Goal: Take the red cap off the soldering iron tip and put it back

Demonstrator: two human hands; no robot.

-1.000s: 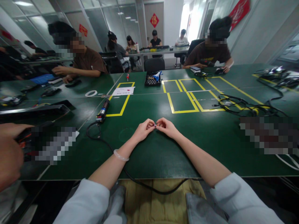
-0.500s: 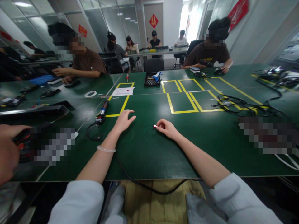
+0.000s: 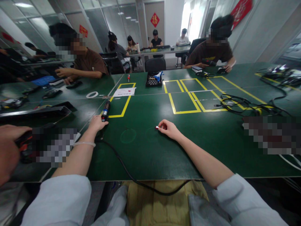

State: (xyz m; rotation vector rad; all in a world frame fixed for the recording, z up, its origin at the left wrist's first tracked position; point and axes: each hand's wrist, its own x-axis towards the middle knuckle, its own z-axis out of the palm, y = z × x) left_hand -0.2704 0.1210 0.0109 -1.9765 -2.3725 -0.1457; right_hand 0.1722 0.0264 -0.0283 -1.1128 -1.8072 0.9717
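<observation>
My left hand [image 3: 97, 124] reaches to the near end of a black cylindrical tool [image 3: 106, 110] with a blue band. Its thumb and fingers close around that end, and the tool lies along the left side of a yellow-taped rectangle. A black cable [image 3: 122, 163] runs from near this hand over the table edge. My right hand [image 3: 167, 128] rests above the green table [image 3: 150, 153], pinching a small red piece with a white part [image 3: 156, 127] between thumb and fingertips. Most of that piece is covered by the fingers.
A black tray [image 3: 153, 82] with a blue item stands at the back. A paper sheet [image 3: 124, 91], a tape ring [image 3: 92, 95] and a red screwdriver [image 3: 128, 78] lie left of it. Tangled black cables [image 3: 235, 103] spread at right. Co-workers sit opposite; another person's hand [image 3: 10, 135] is at left.
My left hand has moved left from mid-table to the near end of the black cylindrical tool and closed around it. My right hand stays put with the small red piece.
</observation>
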